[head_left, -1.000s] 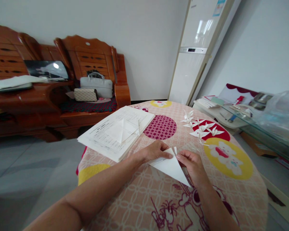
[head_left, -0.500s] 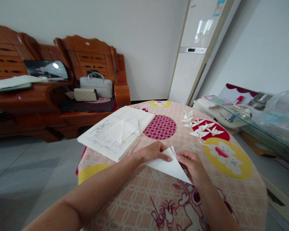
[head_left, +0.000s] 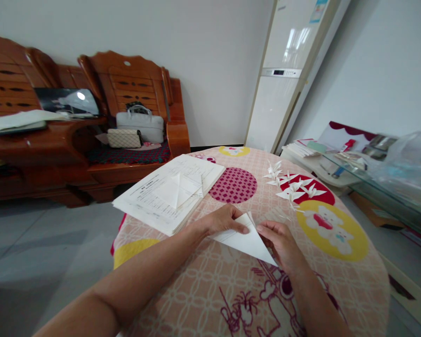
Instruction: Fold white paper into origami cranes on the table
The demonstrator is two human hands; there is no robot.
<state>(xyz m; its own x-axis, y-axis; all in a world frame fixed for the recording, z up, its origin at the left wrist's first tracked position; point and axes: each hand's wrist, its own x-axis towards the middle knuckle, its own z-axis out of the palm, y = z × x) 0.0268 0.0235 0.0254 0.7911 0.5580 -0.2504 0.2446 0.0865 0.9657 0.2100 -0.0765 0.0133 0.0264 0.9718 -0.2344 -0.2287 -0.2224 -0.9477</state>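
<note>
A white sheet of paper folded into a triangle (head_left: 246,241) lies on the patterned round table (head_left: 337,281) in front of me. My left hand (head_left: 221,221) presses down on its upper left part, fingers closed flat on it. My right hand (head_left: 281,243) pinches the paper's right edge near the top corner. Several small folded white paper cranes (head_left: 290,184) sit further back on the table, to the right of both hands.
A thick stack of printed papers (head_left: 168,192) with a folded white piece on top lies at the table's left rear. Wooden chairs with bags (head_left: 139,125) stand behind. A tall white air conditioner (head_left: 284,75) and a cluttered glass table (head_left: 372,173) are on the right.
The folded triangle has been flattened slightly and shifted a little left; the small flap that stuck up at its top corner now lies lower. Both hands stay on the paper.
</note>
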